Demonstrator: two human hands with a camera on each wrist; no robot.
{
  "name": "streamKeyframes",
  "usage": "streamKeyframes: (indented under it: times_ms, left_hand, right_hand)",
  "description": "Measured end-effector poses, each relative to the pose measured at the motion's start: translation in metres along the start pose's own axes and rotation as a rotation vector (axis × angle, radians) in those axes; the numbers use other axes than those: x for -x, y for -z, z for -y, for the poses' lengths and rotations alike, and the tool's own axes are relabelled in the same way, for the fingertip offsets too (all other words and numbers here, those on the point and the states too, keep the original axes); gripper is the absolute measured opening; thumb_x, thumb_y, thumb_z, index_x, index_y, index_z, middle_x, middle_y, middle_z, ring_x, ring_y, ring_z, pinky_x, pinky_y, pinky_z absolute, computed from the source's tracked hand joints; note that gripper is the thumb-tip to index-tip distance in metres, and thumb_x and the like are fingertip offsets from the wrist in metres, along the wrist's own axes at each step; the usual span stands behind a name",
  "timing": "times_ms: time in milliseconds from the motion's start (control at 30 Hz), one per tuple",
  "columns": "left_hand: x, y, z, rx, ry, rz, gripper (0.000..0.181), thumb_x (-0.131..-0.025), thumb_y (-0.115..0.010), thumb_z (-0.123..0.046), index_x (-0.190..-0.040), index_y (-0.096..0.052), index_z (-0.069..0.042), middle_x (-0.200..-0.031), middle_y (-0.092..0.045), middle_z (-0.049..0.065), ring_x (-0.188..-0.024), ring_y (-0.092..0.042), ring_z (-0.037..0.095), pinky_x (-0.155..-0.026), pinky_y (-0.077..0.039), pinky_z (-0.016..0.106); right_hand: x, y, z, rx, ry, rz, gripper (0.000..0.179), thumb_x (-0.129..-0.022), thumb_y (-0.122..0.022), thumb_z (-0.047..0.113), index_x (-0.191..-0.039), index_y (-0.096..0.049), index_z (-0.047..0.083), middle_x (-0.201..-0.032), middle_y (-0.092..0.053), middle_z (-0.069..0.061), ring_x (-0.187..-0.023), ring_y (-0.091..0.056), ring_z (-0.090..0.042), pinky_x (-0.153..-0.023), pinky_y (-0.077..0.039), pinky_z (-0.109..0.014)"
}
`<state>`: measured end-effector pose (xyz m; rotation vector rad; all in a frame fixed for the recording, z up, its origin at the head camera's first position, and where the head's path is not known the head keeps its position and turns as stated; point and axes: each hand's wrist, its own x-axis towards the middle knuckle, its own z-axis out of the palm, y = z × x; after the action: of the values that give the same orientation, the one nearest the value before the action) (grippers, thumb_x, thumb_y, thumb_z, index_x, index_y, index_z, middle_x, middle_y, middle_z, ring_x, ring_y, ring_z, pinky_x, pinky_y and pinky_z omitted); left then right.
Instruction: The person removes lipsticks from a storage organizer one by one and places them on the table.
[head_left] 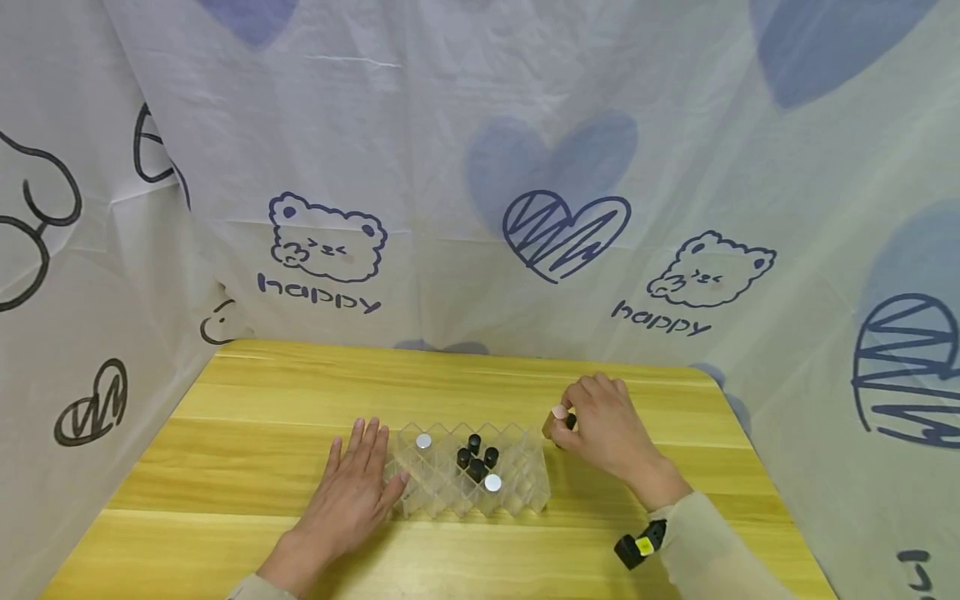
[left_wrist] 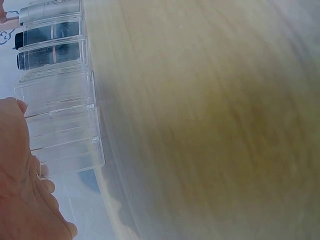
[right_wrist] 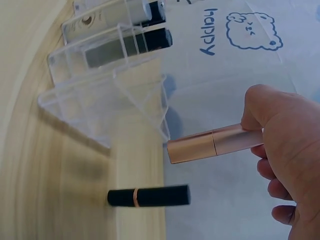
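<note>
A clear plastic lipstick organizer with diamond-shaped compartments lies across the middle of the table. My left hand is spread flat, its thumb at the organizer's left end and its other fingers straight alongside. Off the organizer's right end, my right hand pinches a rose-gold lipstick tube between thumb and fingers. A black lipstick tube with a thin gold band stands upright on the table, just below the held one. Several black-capped tubes cluster in the organizer's middle.
Two tubes with silvery-white tops are in the organizer, one at the back left and one at the front. A printed white cloth hangs behind the yellow wooden table. A black strap device sits on my right wrist.
</note>
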<state>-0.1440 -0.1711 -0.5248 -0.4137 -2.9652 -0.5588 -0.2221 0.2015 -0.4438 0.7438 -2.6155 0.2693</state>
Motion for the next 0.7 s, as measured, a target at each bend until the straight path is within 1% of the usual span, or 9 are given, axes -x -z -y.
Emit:
streamKeyframes:
  times_ms: [233, 333, 467, 600, 700]
  left_hand:
    - [0.0, -0.001, 0.001, -0.005, -0.003, -0.002, 0.077, -0.112, -0.045, -0.049, -0.165, -0.025, 0.004, -0.174, -0.017, 0.022, -0.163, -0.013, 0.041, -0.129, -0.012, 0.069]
    - [0.0, -0.001, 0.001, -0.005, 0.0, 0.002, 0.078, -0.112, -0.044, -0.05, -0.165, -0.024, 0.004, -0.175, -0.015, 0.021, -0.163, -0.012, 0.041, -0.129, -0.012, 0.068]
    - [0.0, -0.002, 0.002, -0.004, 0.002, 0.006, 0.079, -0.112, -0.041, -0.052, -0.165, -0.024, 0.003, -0.175, -0.014, 0.021, -0.163, -0.011, 0.04, -0.129, -0.011, 0.068]
    - [0.0, -0.002, 0.002, 0.001, 0.0, 0.003, 0.079, -0.112, -0.042, -0.052, -0.165, -0.024, 0.003, -0.175, -0.014, 0.021, -0.163, -0.012, 0.041, -0.129, -0.012, 0.068]
    - [-0.001, -0.002, 0.002, 0.007, -0.002, 0.005, 0.079, -0.112, -0.042, -0.052, -0.165, -0.024, 0.004, -0.175, -0.014, 0.021, -0.163, -0.012, 0.041, -0.129, -0.012, 0.068]
  right_hand:
    - [0.012, -0.002, -0.015, 0.023, -0.022, -0.007, 0.019, -0.086, -0.074, 0.029, -0.082, -0.06, 0.018, -0.086, -0.061, 0.003, -0.083, -0.049, -0.021, -0.08, -0.035, -0.038]
    - [0.017, -0.001, -0.021, 0.039, -0.024, -0.006, 0.018, -0.084, -0.076, 0.027, -0.083, -0.061, 0.017, -0.086, -0.062, 0.002, -0.083, -0.049, -0.022, -0.078, -0.035, -0.038]
    - [0.022, -0.001, -0.027, 0.045, -0.038, 0.013, 0.017, -0.083, -0.077, 0.024, -0.083, -0.062, 0.016, -0.086, -0.062, 0.001, -0.085, -0.05, -0.023, -0.078, -0.035, -0.038]
    - [0.026, -0.002, -0.034, 0.042, -0.065, 0.044, 0.016, -0.084, -0.077, 0.024, -0.084, -0.063, 0.016, -0.088, -0.062, 0.001, -0.087, -0.052, -0.024, -0.081, -0.038, -0.041]
    - [0.029, -0.005, -0.04, 0.036, -0.082, 0.059, 0.015, -0.085, -0.077, 0.024, -0.084, -0.064, 0.017, -0.088, -0.063, 0.001, -0.086, -0.052, -0.023, -0.08, -0.038, -0.041]
